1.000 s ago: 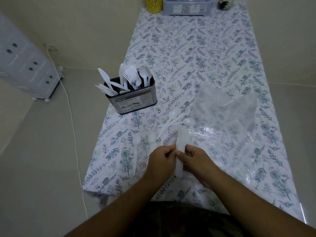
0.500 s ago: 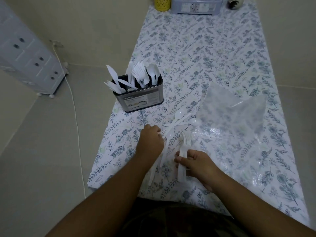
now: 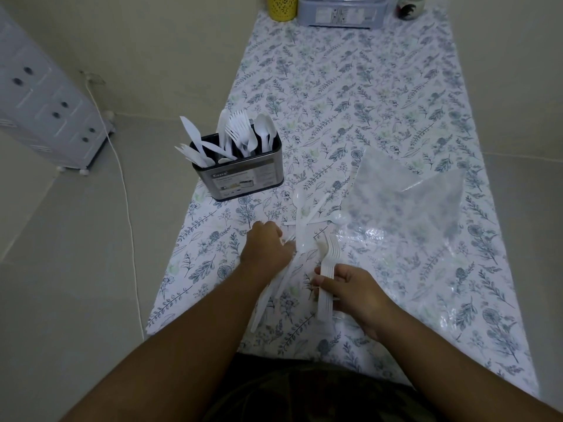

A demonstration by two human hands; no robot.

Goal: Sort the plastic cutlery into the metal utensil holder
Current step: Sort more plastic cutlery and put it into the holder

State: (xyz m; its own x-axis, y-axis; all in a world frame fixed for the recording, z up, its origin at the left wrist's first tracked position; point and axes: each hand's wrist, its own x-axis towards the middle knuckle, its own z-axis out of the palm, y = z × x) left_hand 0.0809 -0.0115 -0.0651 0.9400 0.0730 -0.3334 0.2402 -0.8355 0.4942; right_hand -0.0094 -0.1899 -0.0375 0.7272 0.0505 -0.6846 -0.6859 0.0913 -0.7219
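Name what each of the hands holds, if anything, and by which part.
The right hand grips a stack of forks by the handles. The left hand rests on loose cutlery; whether it grips any cannot be told.

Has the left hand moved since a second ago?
Yes. The left hand has left the fork bundle in the right hand and gone out toward the holder, onto loose cutlery.
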